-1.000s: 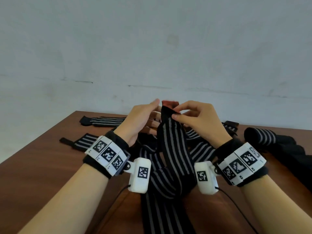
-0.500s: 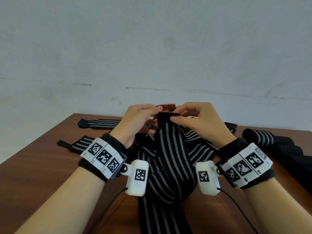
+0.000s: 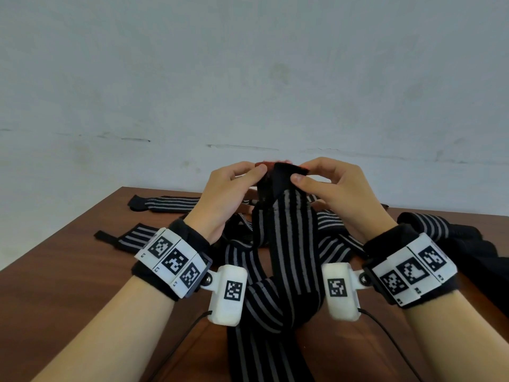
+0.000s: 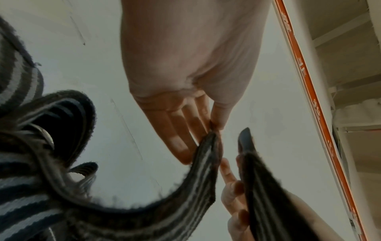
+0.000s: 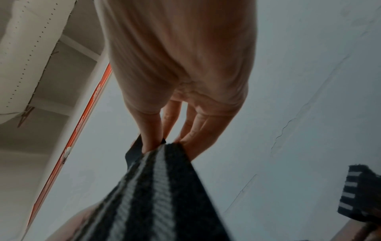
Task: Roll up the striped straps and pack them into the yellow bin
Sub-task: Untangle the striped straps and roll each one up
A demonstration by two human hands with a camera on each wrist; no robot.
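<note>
Behind both hands [image 3: 278,188], strap end [image 3: 278,177] half-hidden

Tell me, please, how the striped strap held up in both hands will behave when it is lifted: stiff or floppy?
Probably floppy: below the left hand and right hand, the striped strap hangs and folds on the table. It looks light, since fingers alone pinch its end. Its woven surface seems unlikely to slip.

1. We see the held strap [image 3: 286,244] hanging between our left hand [image 3: 228,194] and right hand [image 3: 336,194], above the table [image 3: 55,271].
2. Two flat straps [image 3: 170,203] lie far left.
3. A rolled strap [image 3: 424,224] sits right.
</note>
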